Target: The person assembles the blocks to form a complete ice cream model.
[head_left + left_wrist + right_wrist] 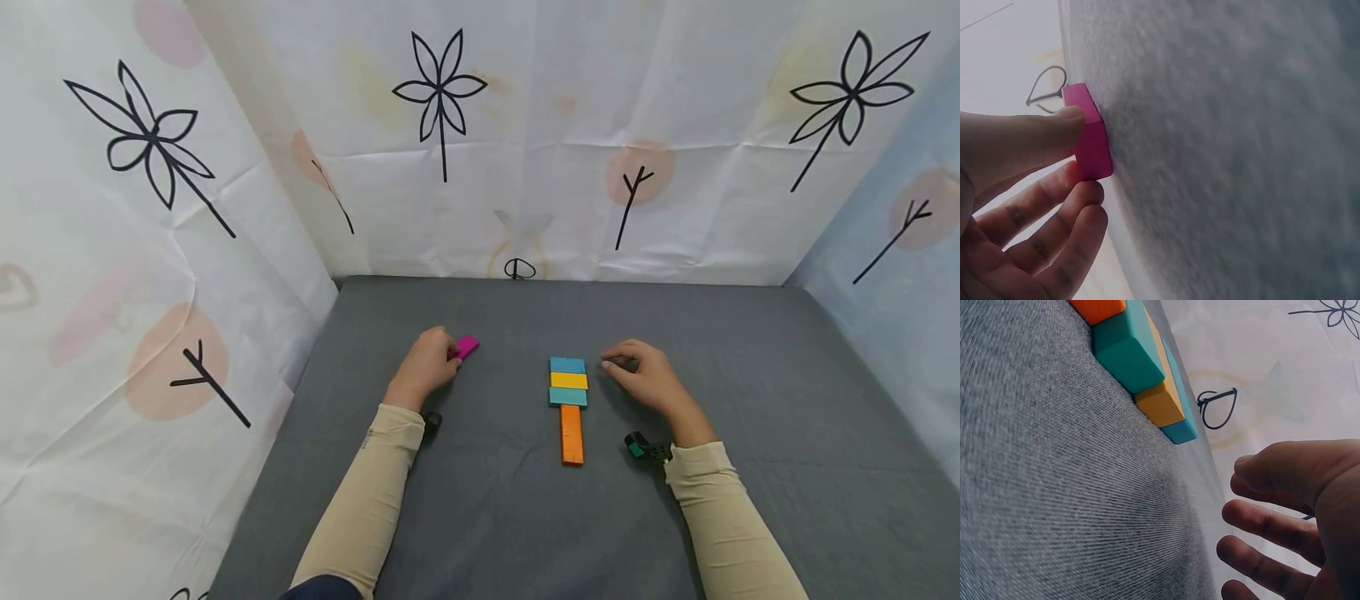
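Note:
My left hand [429, 364] pinches a magenta block [467, 347] between thumb and fingers, left of the other blocks. In the left wrist view the thumb lies on one face of that block [1092, 137], close to the grey cloth. Three blocks lie side by side in a stack: a far teal block [567, 365], a yellow block [568, 381] and a near teal block [567, 397]. An orange block [572, 435] extends lengthwise from the near teal one. Just right of the stack, my right hand [643, 375] hovers with relaxed fingers and holds nothing.
Grey cloth [495, 517] covers the table. White fabric walls [525, 108] printed with plants enclose its back and sides. A dark wrist device [647, 447] sits under the right wrist, another [432, 423] at the left wrist.

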{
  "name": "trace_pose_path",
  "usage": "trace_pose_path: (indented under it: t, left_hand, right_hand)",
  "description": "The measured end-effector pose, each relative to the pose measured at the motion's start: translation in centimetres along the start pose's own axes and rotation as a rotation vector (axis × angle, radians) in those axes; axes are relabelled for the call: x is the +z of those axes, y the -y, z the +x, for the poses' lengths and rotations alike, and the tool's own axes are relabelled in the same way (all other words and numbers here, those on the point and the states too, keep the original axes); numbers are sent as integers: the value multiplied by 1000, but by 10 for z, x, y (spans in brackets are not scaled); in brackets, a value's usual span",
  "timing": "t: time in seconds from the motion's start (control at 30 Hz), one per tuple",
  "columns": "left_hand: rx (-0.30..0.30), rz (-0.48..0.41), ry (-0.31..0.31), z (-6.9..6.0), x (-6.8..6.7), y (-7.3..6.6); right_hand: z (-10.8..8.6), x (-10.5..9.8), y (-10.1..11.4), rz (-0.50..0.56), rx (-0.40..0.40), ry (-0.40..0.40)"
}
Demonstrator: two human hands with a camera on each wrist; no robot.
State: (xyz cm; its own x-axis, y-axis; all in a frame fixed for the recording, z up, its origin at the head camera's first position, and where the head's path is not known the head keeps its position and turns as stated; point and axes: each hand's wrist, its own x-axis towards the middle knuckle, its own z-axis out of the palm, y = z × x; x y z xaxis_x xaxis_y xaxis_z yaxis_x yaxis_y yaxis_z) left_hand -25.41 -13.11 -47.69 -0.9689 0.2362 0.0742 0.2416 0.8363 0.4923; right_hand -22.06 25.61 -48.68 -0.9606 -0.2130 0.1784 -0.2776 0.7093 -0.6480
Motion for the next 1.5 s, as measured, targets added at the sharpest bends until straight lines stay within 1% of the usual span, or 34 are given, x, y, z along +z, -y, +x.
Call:
trace_pose_path:
  t: [0.2,0.47,0.63,0.8,1.0,1.27,1.5]
  left_hand:
    - [20,-20,11,9,5,-9]
    - [27,-38,40,21,12,-20]
    - [46,-40,45,29,17,-29]
    - [64,-15,56,35,23,-36]
    - [88,24,86,43,29,-46]
    - [125,47,100,53,40,-61]
    - [163,68,116,62,47,-75]
  right_hand:
    - [1,0,-1,1,0,-7]
    - [0,-1,1,4,-5,-9]
    - [-1,-2,1,0,5,-4]
    - [-2,-2,0,-2,0,-5]
    - [-1,-3,1,9,6,-4]
    - [-1,-4,1,1,-2,3]
    - [-1,-5,1,2,-3,5]
